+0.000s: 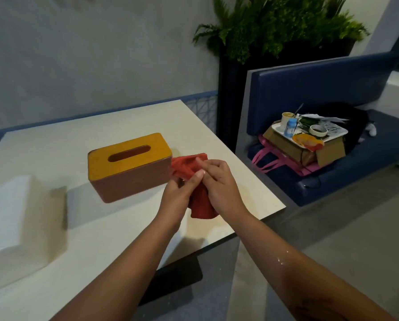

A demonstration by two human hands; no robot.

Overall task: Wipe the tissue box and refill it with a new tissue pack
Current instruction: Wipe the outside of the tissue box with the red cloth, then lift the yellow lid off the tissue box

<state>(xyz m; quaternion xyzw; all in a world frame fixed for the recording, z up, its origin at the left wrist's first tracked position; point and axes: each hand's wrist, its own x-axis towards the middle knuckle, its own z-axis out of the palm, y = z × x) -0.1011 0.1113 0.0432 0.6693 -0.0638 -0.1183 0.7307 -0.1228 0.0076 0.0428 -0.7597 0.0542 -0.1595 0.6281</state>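
We clutch the cloth [186, 167] — left hand [181, 185], right hand [217, 179]. Ten o'clock, the tissue box [129, 163], unbraced — wiping may shove it.

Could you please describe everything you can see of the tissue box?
The tissue box is rectangular with rounded corners: matte reddish-brown walls and a yellow-orange lid that looks like wood. A long oval slot is cut in the lid; no tissue shows in it. It stands upright and closed on the pale table, angled to the edge. A red cloth, held by the left hand and right hand, is bunched beside its end nearer them; whether they touch cannot be told.
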